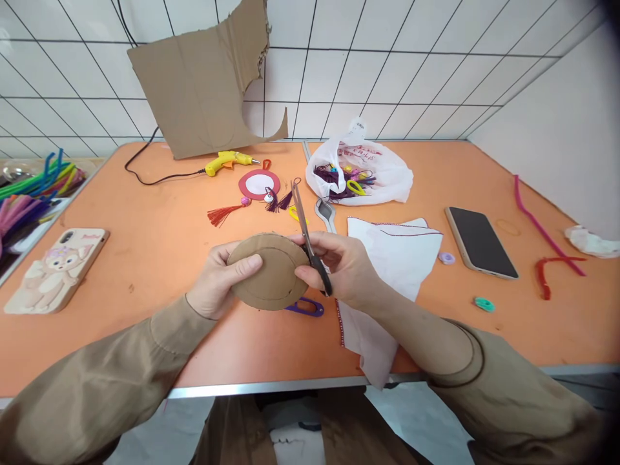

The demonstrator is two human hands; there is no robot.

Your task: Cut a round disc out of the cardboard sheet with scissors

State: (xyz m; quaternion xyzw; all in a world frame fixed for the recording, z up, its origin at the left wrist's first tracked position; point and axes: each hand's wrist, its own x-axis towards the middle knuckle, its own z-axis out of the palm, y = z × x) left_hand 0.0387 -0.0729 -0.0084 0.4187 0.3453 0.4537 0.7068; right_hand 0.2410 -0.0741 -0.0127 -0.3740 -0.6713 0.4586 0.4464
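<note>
My left hand [220,276] grips the left side of a round cardboard disc [271,284], thumb on top and fingers behind. A curved line is drawn on the disc's face. My right hand [341,266] holds scissors [314,255] by their black handles, blades pointing up and away from me. Its thumb and fingers also touch the disc's right edge. Under the disc, a purple plastic clip-like piece [310,307] lies partly hidden on the table. Just beyond my hands are a red ring with a white centre [245,188] and a dark purple tassel [285,202].
Behind stand a cut cardboard sheet [194,97] and a yellow glue gun [227,161]. A white plastic bag [392,177] holds tassels and beads. White cloth [392,252] lies right, near a dark-screened phone [482,242]. Another phone in a cartoon case [61,268] lies left, near pipe cleaners [48,177].
</note>
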